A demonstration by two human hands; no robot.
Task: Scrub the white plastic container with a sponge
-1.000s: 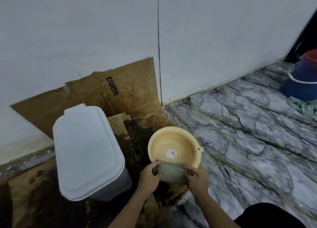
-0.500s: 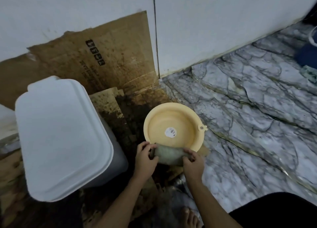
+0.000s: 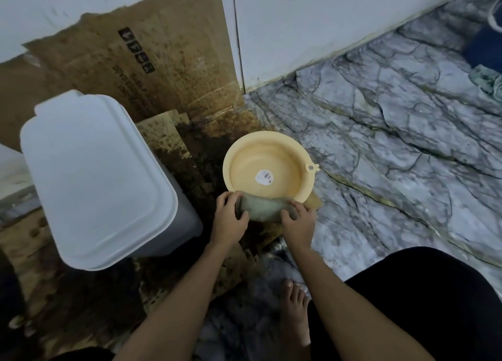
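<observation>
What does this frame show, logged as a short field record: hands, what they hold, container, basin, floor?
left hand: gripping the left end of the sponge
right hand: gripping the right end of the sponge
sponge: grey-green, rolled, held between both hands at the near rim of the basin
container: white, lid on, to the left of the hands, untouched
basin: yellow, round, empty apart from a sticker, on the floor
cardboard: stained, against the wall and under the container
floor: marbled grey
task state: scrubbing not yet started
</observation>
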